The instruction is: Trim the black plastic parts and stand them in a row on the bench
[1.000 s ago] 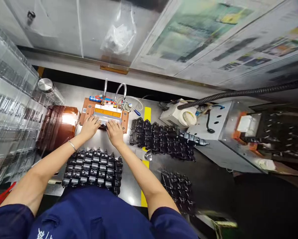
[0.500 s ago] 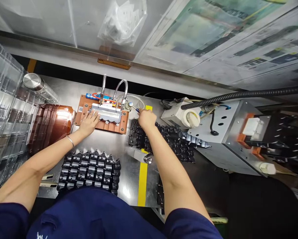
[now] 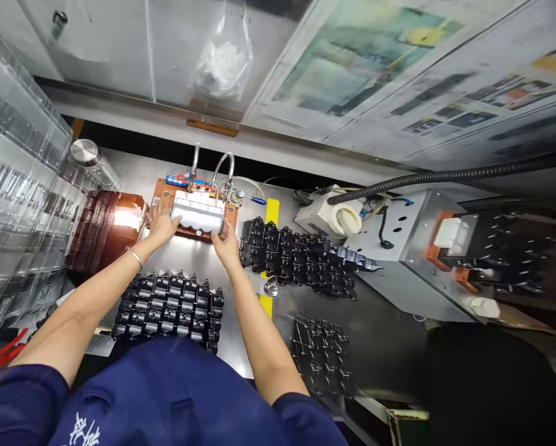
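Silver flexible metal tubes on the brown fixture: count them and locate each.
2: a nearly straight silver tube at the back of the brown fixture, an arched silver tube to its right, both behind the white-and-grey bar. More could be hidden there.

Too small for me to tell if the right hand (image 3: 225, 243) actually grips the white block (image 3: 195, 218). Wall sheets (image 3: 361, 59) are a blurry mess, clear plastic stack (image 3: 20, 186) runs off the left edge, navy shirt (image 3: 194, 396) partly covers the near black parts (image 3: 171, 306).
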Demonstrator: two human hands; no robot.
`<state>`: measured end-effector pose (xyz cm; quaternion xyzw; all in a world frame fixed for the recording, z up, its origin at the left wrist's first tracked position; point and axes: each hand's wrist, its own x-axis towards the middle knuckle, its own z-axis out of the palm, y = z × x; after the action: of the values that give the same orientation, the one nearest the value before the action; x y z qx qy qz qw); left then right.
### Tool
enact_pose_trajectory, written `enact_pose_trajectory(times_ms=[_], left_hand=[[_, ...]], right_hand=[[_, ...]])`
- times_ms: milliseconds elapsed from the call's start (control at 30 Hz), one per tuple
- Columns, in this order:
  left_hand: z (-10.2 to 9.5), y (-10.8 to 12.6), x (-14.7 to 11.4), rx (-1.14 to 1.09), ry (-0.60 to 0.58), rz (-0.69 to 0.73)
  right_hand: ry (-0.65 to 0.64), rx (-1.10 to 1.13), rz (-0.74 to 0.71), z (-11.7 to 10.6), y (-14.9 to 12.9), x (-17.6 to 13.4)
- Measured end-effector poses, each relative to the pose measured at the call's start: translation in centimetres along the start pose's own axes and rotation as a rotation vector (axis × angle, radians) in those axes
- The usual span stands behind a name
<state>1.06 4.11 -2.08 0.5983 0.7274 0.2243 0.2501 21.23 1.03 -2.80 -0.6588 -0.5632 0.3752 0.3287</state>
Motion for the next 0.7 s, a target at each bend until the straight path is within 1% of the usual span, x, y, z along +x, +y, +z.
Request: enact_pose_trajectory(times_ms=[67,133,200,267,333,400,433,467,500,533,567,600,633,700], left_hand=[[-0.8,-0.6,-3.5,-0.047,0.021,0.083],[-2.0,-1.5,-7.4,-0.101,0.053,0.194],[-3.4,-2.2,-10.9,-0.145,0.087,0.339],[-4.6,-2.6,-13.4,-0.177,0.111,0.495],[-5.4,-2.6,-15.0,-0.194,0.130,0.616],[-6.1,-2.3,-15.9,-0.188,0.174,0.737],[-6.6,-2.0,-16.3,-0.167,0.213,0.810],[-7.3,-1.8,-16.6,-0.134,0.254,0.882],[-8.3,-1.6,-16.9,-0.092,0.289,0.943],[-9.7,-1.4,-17.3,-0.047,0.320,0.982],[-11.5,-1.3,-17.8,-0.005,0.341,0.981],[-13.6,-1.3,-18.3,0.026,0.355,0.955],[-15.9,-1.2,-18.8,0.043,0.396,0.905],[-21.1,-1.2,-20.2,0.106,0.501,0.790]], right_hand=[[-0.009,0.029,0.003,-0.3,-0.1,-3.0],[-0.053,0.002,0.009,-1.6,-0.4,-5.7],[-0.112,-0.054,0.016,-3.0,-1.1,-7.9],[-0.171,-0.102,0.031,-3.5,-2.5,-10.0],[-0.241,-0.125,0.039,-2.8,-4.6,-12.4],[-0.334,-0.129,0.009,-1.3,-7.2,-15.3],[-0.400,-0.112,-0.026,-0.7,-8.4,-16.7],[-0.494,-0.076,-0.072,-0.3,-9.5,-17.8],[-0.626,-0.010,-0.125,-0.2,-10.2,-18.4],[-0.723,0.039,-0.164,-0.5,-10.6,-18.4],[-0.752,0.050,-0.180,-1.2,-10.6,-17.6],[-0.723,0.028,-0.178,-2.2,-10.4,-16.1],[-0.539,-0.087,-0.124,-3.4,-10.0,-13.8],[-0.294,-0.256,-0.052,-6.0,-8.8,-8.2]])
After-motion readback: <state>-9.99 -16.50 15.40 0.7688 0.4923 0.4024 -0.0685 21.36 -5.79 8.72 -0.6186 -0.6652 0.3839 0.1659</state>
